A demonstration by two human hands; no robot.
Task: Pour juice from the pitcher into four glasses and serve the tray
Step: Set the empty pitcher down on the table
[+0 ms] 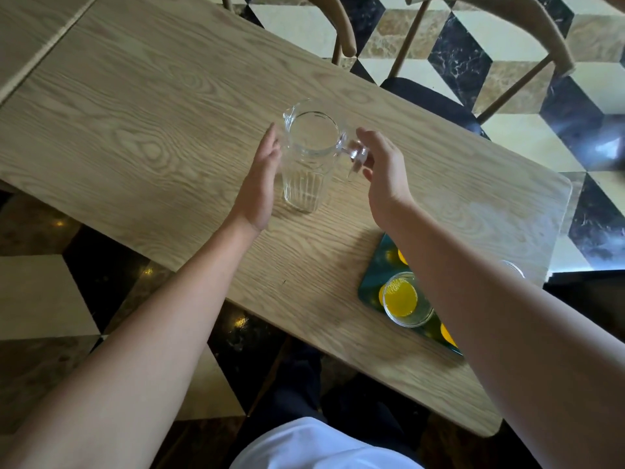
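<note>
Both hands open, L hand (258, 184) & R hand (384, 174) flank empty pitcher (309, 157).

A clear ribbed pitcher (306, 160) is standing upright and empty on the wood before me. Nearer me on my right, a dark green tray (375, 272) is carrying a glass (407, 299) of orange juice.
</note>
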